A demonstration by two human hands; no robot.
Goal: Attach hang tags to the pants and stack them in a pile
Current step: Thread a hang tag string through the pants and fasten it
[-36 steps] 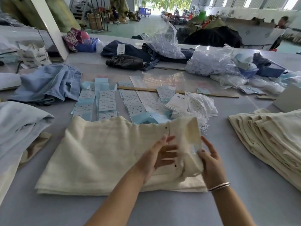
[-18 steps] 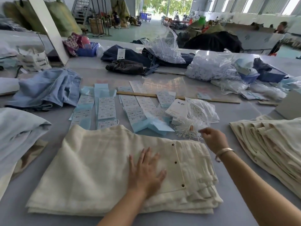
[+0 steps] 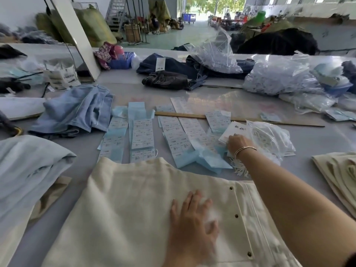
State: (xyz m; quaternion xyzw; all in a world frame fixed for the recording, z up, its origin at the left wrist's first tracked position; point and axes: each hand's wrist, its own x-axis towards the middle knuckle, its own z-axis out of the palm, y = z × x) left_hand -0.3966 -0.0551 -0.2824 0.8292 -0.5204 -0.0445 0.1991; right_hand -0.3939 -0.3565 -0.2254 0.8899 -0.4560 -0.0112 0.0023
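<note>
Pants (image 3: pixel 134 209) lie pinned flat under the spread-fingered left hand (image 3: pixel 192 226) while the right hand (image 3: pixel 236 142) fingers hang tags (image 3: pixel 232 130), grip unclear.

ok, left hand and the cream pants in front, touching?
Touching. The head view shows the left hand lying flat, fingers spread, directly on the cream pants near the snap placket, no gap visible.
</note>
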